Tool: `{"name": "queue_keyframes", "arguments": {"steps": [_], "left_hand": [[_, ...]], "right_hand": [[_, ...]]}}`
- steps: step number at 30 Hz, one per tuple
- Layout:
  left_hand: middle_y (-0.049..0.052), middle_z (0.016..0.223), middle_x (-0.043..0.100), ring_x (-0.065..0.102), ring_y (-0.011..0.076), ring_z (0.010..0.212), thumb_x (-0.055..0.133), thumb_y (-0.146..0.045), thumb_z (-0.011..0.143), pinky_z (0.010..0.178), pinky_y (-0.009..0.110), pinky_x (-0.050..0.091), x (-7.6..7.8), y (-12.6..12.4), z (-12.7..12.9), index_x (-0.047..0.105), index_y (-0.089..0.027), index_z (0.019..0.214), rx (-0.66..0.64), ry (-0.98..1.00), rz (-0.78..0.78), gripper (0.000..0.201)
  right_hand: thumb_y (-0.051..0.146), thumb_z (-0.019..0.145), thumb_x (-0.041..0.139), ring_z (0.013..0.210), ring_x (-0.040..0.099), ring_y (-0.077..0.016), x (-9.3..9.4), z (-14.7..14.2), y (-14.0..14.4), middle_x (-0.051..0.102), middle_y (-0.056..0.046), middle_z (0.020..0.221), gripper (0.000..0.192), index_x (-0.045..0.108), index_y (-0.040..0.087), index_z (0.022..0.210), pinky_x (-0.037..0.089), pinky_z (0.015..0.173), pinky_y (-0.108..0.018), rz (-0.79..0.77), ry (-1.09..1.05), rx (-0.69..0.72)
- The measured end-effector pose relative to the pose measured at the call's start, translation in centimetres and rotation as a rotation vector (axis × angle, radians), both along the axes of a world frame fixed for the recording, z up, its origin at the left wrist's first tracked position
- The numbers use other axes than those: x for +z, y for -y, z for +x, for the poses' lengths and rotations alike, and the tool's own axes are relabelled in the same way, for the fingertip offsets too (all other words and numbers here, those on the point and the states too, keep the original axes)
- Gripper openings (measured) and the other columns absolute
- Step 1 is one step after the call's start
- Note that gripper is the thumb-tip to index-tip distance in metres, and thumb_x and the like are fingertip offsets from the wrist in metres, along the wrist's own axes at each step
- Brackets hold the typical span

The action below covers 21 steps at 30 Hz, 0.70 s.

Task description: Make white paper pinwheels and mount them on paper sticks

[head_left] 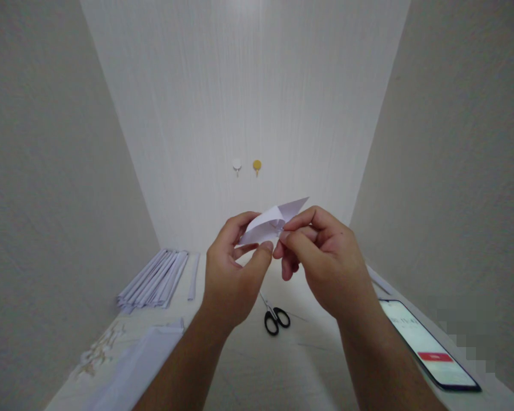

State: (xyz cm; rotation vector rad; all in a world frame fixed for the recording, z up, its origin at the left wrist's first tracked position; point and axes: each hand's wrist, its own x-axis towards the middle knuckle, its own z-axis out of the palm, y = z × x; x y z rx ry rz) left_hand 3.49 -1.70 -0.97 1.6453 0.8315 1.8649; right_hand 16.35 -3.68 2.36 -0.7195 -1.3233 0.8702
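Note:
Both hands are raised above the table around a small folded white paper (261, 226), its pointed corner reaching up to the right. My left hand (237, 268) grips the paper from the left, thumb below and fingers behind it. At the paper's right side, my right hand (325, 251) pinches with thumb and index finger near the inner fold. Whether anything small sits in that pinch besides paper is too fine to make out. Below the hands, a pair of scissors (276, 319) with black handles lies on the table, its blades partly covered by my left hand.
A stack of folded white paper strips (154, 279) lies at the left, with a single strip (193, 278) beside it. Nearer are white sheets (143, 359) and a small tangled pile (98, 354). A lit phone (428, 345) lies at the right. Two hooks (257, 165) hang on the back wall.

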Motion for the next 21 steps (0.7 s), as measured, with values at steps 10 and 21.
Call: {"name": "queue_keyframes", "arguments": {"steps": [10,21], "left_hand": [[0.008,0.113,0.076,0.073,0.0247,0.104,0.079,-0.016,0.077,0.096,0.039,0.058,0.37,0.05,-0.97,0.070,-0.020,0.119,-0.014,-0.008,0.004,0.043],[0.006,0.107,0.079,0.073,0.0256,0.102,0.080,-0.021,0.077,0.093,0.038,0.058,0.71,0.13,-0.86,0.078,-0.021,0.107,0.139,-0.078,0.050,0.030]], "right_hand": [[0.016,0.080,0.063,0.038,0.056,-0.0105,-0.01,0.29,0.22,0.069,0.006,0.058,0.011,0.055,0.023,0.081,0.042,0.039,-0.020,-0.042,0.014,0.093],[0.019,0.085,0.065,0.039,0.056,-0.0097,-0.13,0.30,0.10,0.069,0.006,0.061,0.011,0.054,0.023,0.083,0.041,0.040,-0.020,-0.038,0.036,0.099]]}}
